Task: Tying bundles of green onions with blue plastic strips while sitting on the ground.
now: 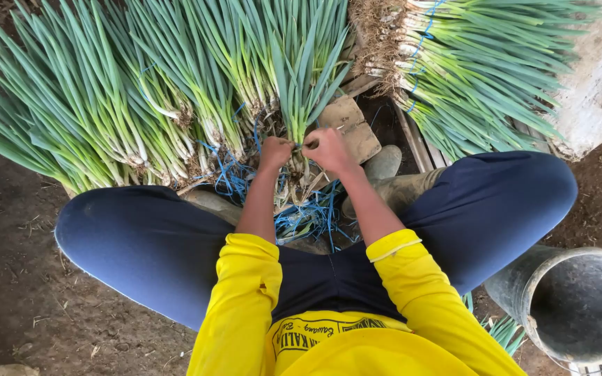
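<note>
Dirt floor with tied spring onion bundles (141, 118) fanned out already, and both left hand (275, 152) and right hand (329, 148) are pinched tight round another bunch (306, 83), loose blue ties (308, 216) waiting.

Smooth waxy green onion leaves (175, 83), thin blue plastic twine (308, 216), dull grey bucket (580, 299), rough earthen floor (8, 278)

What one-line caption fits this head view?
Seated person's left hand and right hand grip a green onion bunch amid blue ties, a bucket beside them.
</note>
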